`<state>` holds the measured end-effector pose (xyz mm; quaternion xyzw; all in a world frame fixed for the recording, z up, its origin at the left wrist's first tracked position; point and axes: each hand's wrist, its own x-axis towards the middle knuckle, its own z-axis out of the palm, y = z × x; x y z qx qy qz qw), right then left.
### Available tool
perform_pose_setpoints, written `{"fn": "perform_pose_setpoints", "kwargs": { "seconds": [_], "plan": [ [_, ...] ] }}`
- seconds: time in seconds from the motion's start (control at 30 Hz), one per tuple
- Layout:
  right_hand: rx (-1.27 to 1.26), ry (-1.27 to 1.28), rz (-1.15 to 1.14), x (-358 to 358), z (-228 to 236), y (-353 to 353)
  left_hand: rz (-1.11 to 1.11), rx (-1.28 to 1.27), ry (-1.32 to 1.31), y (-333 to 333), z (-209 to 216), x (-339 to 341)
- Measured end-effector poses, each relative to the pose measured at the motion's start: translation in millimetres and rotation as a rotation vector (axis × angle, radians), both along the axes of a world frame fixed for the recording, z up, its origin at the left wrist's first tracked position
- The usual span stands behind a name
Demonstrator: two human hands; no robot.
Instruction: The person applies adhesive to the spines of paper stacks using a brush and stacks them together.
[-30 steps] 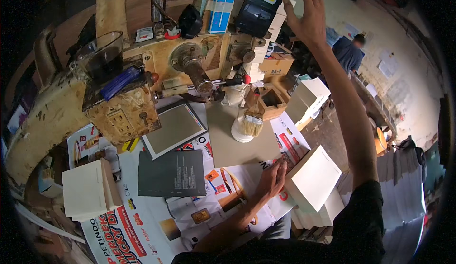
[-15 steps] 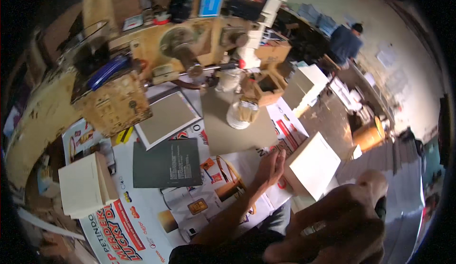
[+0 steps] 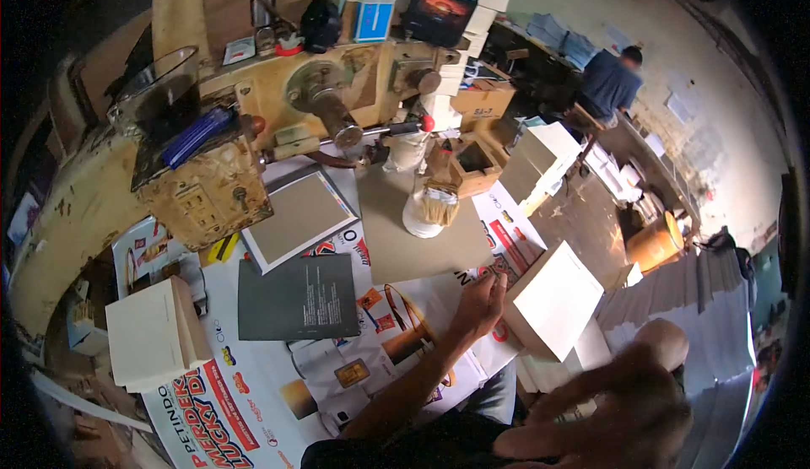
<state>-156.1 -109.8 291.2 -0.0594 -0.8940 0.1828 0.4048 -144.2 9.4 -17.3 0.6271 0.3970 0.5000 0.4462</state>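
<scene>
Block of cream pages (image 3: 553, 300) sits at 3 o'clock from left hand (image 3: 483, 304), contact unclear. Probably heavy, sheets may slip; grip opposite edges. Left fingers bunched, hold can't tell. Right hand (image 3: 614, 406), 5 o'clock from block, blurred: opening, grip can't tell.
</scene>
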Motion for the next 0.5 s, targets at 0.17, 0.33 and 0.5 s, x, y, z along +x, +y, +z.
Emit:
{"fn": "perform_pose_setpoints", "kwargs": {
  "seconds": [0.17, 0.33, 0.5],
  "plan": [
    [0.58, -0.132, -0.622, -15, -10, 3, 0.01, 0.264, 0.039, 0, -28, 23],
    [0.709, -0.317, -0.598, 6, -1, 189, -0.032, 0.242, 0.123, 6, -14, 8],
    [0.977, -0.354, -1.005, 40, 17, 295, 0.053, 0.34, 0.097, -1, -1, 9]
  ]
}}
